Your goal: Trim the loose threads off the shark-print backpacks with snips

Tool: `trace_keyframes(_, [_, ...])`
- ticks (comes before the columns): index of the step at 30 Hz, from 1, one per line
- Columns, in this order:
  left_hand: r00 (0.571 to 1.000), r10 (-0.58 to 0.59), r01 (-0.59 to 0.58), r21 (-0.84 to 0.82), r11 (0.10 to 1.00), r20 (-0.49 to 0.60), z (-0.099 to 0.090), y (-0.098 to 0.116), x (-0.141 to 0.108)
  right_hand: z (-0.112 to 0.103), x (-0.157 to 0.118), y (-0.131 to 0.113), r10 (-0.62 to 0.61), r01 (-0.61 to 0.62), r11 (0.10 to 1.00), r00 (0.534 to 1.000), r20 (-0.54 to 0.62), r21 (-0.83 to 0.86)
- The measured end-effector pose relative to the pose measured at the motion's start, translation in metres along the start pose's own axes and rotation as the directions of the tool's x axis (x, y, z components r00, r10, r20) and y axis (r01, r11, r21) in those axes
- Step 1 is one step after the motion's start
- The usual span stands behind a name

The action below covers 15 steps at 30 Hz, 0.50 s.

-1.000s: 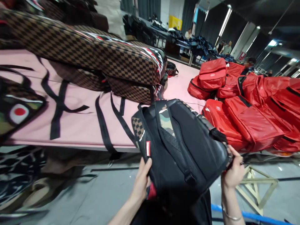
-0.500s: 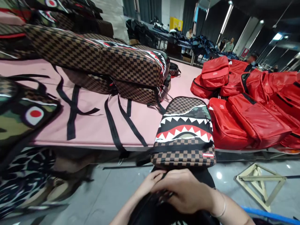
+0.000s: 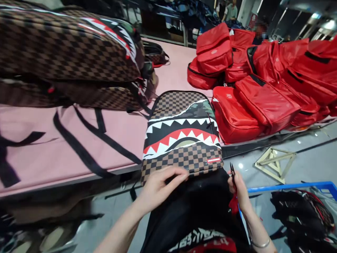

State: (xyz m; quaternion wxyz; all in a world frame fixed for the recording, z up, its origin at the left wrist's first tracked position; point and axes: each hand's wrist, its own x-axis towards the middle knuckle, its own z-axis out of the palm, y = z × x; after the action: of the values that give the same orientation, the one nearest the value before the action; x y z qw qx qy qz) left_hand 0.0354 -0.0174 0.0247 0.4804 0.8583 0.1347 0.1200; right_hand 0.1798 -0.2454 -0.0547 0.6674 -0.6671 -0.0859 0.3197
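Head view: compared with half a second ago, we note the hands parted and a dark pointed tool [image 3: 232, 170] showing in the right hand's [image 3: 239, 188] grip, apparently readied for close work. The backpack [image 3: 181, 128] lies printed side up across the pink worktop's [image 3: 126, 142] near edge, long axis crossing that edge, rounded top towards the far edge. The left hand [image 3: 160, 184] bunches thumb and forefinger at its bottom; whether they pinch it, we cannot tell.

No legible text or labels
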Motion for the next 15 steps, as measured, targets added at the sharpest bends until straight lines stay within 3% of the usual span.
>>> trace_keyframes(4, [0.958,0.244,-0.273,0.205,0.940,0.152,0.032,0.014,0.073,0.003,-0.006,0.003,0.050,-0.049,0.977,0.999,0.000,0.209])
trace_keyframes(8, [0.866,0.296,-0.431,0.300,0.851,0.403,0.057,0.016,0.129,0.011,-0.011,-0.001,0.096,-0.121,0.940,0.991,0.094,0.320])
trace_keyframes(12, [0.740,0.305,-0.514,0.211,0.831,0.600,0.066,0.018,0.158,0.022,-0.011,-0.005,0.088,-0.108,0.939,0.993,0.076,0.325])
trace_keyframes(15, [0.721,0.300,-0.481,0.139,0.866,0.624,0.068,0.020,0.167,0.027,-0.007,-0.007,0.051,-0.058,0.974,0.998,0.037,0.220])
